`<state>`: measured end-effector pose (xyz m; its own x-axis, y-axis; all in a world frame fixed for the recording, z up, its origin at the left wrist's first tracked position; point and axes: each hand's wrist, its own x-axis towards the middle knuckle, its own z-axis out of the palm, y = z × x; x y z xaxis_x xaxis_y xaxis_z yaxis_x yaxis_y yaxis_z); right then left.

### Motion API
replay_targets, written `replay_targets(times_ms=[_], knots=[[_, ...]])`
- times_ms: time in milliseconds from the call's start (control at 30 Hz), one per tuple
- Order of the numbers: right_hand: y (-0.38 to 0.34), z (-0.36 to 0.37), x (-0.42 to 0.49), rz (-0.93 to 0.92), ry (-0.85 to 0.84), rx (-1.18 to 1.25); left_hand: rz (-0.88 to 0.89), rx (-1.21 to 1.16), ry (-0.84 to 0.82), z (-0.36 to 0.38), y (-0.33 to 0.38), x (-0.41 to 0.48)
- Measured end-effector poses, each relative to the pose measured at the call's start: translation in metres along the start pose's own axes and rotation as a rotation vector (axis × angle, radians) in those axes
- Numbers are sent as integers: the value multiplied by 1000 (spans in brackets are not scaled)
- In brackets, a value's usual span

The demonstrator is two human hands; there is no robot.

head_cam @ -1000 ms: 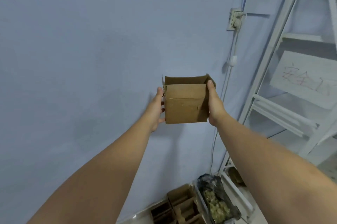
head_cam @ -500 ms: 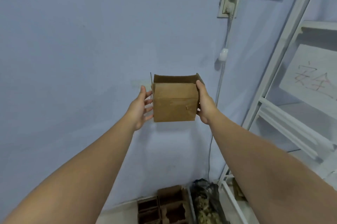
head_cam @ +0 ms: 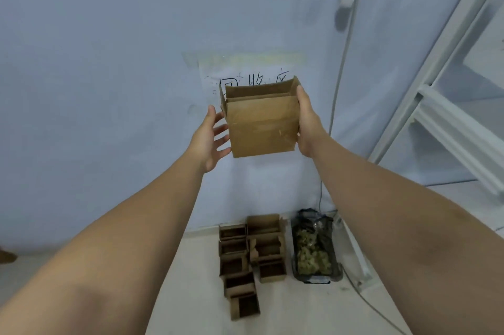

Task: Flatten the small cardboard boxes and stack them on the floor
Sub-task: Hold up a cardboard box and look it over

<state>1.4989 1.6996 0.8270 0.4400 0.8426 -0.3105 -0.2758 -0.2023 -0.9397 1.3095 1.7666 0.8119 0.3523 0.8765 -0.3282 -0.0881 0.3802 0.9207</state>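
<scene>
Pale blue wall [head_cam: 109, 62] fills most of the room from here, meeting a light-coloured floor [head_cam: 191, 280] below, and a white metal shelving frame [head_cam: 450, 116] stands off to the right. Against the foot of the wall sits a cluster of small brown cardboard boxes [head_cam: 251, 261] in two rough rows. As far as I can make out, every one is still standing open and none is flattened. Just beside them lies a dark plastic bag [head_cam: 313, 250] with something greenish inside. I see no flat stack anywhere, so I would judge nearly all of the job still lies ahead.

Held up in the air in front of a handwritten paper sign [head_cam: 212, 73] is one more open brown cardboard box [head_cam: 261, 122]. It keeps its full shape, with its top flaps up. The person's right hand [head_cam: 308, 122] grips the box by its right side. The thumb lies along the near edge, and the other fingers are hidden behind the cardboard. The left hand [head_cam: 211, 141] is spread wide at the box's left side, with its fingertips at or just off the cardboard; I cannot tell which.
</scene>
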Motion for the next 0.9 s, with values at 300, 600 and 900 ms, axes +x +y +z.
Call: replay_targets(times_ms=[300, 600, 900], knots=[[60, 14, -5, 92, 83, 41, -105, -14, -7, -34, -38, 7], [118, 38, -27, 156, 212, 48, -219, -9, -55, -83, -83, -1], [173, 32, -44, 259, 207, -19, -353, 16, -48, -96, -138, -14]])
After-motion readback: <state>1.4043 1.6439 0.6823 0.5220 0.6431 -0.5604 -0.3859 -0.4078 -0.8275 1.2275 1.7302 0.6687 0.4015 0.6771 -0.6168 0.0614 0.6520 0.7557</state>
